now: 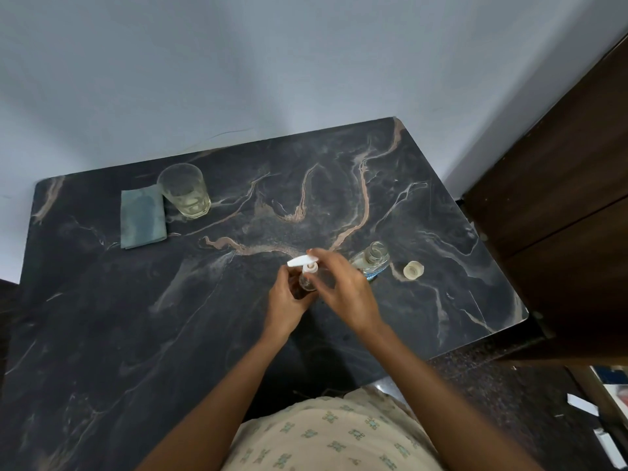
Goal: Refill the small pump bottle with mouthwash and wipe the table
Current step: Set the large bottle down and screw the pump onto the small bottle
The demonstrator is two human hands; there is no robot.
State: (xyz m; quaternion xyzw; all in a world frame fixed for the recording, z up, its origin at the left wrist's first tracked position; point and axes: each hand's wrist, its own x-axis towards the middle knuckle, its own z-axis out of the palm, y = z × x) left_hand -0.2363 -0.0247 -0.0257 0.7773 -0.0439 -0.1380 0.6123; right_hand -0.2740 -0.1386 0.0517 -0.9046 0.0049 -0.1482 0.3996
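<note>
A small clear pump bottle (307, 283) stands near the middle of the dark marble table (136, 317). My left hand (285, 305) is wrapped around its body. My right hand (339, 287) reaches over it, fingers on the white pump head (302, 261), whose nozzle points left. Just right of my hands stands the mouthwash bottle (372, 261), clear with blue at its base and its neck uncapped. Its pale cap (413, 270) lies on the table to the right of it. A folded grey-blue cloth (142, 217) lies flat at the back left.
A clear drinking glass (185, 192) stands beside the cloth at the back left. A pale wall runs behind the table. A dark wooden cabinet (560, 198) stands close to the table's right edge. Floor with scattered papers shows at the lower right.
</note>
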